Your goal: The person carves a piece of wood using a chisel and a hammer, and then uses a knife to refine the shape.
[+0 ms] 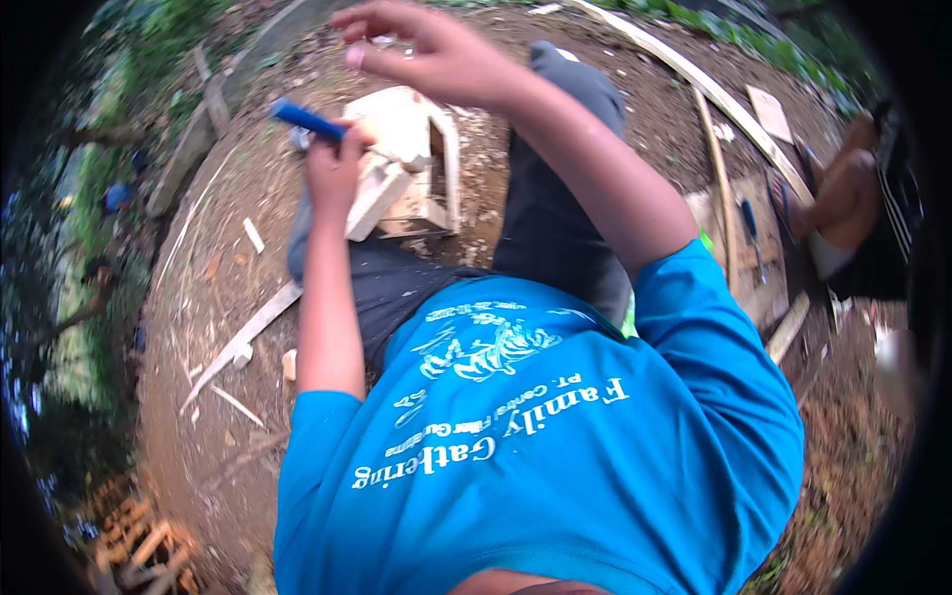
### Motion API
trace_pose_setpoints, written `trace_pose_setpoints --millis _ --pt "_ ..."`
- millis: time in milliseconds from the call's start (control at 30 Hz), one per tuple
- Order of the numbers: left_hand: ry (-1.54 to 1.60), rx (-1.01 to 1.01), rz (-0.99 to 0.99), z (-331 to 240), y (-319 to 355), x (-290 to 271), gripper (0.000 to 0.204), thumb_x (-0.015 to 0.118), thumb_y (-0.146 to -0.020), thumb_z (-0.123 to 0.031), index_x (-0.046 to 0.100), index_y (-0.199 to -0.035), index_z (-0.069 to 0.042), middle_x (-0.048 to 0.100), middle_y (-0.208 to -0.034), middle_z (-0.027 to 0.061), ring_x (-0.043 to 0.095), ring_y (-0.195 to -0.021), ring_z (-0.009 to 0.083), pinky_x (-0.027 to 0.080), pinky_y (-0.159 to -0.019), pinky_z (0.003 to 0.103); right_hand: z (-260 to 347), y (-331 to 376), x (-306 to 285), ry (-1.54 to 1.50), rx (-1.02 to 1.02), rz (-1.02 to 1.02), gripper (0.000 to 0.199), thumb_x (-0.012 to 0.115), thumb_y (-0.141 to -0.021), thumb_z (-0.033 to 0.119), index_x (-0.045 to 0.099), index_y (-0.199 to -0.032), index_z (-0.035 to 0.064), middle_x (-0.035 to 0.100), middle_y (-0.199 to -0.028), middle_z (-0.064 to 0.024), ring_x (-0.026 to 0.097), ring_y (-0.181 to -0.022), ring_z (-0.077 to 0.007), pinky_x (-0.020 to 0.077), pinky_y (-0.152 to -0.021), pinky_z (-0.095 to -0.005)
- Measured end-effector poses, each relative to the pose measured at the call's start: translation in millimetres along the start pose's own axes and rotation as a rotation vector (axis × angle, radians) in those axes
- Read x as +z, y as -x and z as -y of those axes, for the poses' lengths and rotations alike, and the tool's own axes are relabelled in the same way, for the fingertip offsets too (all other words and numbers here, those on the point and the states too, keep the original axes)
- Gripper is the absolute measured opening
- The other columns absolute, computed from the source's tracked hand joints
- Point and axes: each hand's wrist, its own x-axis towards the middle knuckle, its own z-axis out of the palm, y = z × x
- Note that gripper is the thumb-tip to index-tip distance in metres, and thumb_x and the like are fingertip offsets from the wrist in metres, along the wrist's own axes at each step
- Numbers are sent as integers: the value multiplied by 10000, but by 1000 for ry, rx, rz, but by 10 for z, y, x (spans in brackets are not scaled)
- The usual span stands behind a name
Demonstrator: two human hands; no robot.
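My left hand [335, 171] is closed around a blue-handled tool [308, 118] beside the pale wooden workpiece. The handle sticks up and to the left; the working end is hidden, so its exact kind cannot be told. A squared wooden block [379, 198] lies just right of that hand, against a larger pale wooden piece [395, 117] with a curved side. My right hand [421, 50] is raised above and beyond the wood, its fingers loosely curved and apart, with nothing visible in them.
Wood chips and offcuts [238, 342] are scattered over the dirt ground. At the right lie long wooden strips [719, 178], a board and another blue-handled tool [750, 220]. Another person [853, 198] sits at the far right. A wood pile [149, 540] is at lower left.
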Motion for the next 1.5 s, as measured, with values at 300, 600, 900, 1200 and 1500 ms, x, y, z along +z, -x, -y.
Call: trace_pose_setpoints --millis 300,600,900,1200,1500 --pt "72 -54 125 -396 9 64 416 389 -1121 -370 312 -1386 -59 667 -1033 140 716 -1010 284 596 -930 421 -688 3022 -1917 521 1076 -499 501 699 -918 480 719 -1125 24 739 -986 -141 701 -917 -222 552 -811 -373" --pt "153 -97 66 -202 53 -128 355 466 -1101 -380 369 -1265 -81 658 -1011 106 721 -993 248 605 -891 399 -1483 4158 -1192 838 1564 -465 685 821 -751 569 650 -1095 2 712 -1104 -253 684 -1101 -416 531 -937 -489" --pt "47 87 102 -473 -152 20 261 554 -1080 -258 514 -1175 -18 716 -863 88 704 -836 172 541 -772 317 -1606 4649 -1806 980 1581 -202 487 651 -872 470 729 -1044 21 755 -931 -193 740 -936 -373 578 -787 -465" --pt "-20 42 88 -479 -16 -59 239 524 -1092 -267 498 -1177 -45 686 -837 61 693 -837 152 539 -806 318 -227 3008 -1649 -12 1210 -877 271 448 -1025 247 614 -1150 74 475 -725 31 449 -560 -75 351 -451 -232" --pt "-106 59 46 -406 13 -33 301 554 -1067 -332 524 -1152 -46 710 -815 71 707 -780 222 533 -748 364 1117 461 -784 370 610 83 438 428 -1102 183 459 -1532 107 477 -805 51 422 -581 -20 381 -506 -193"
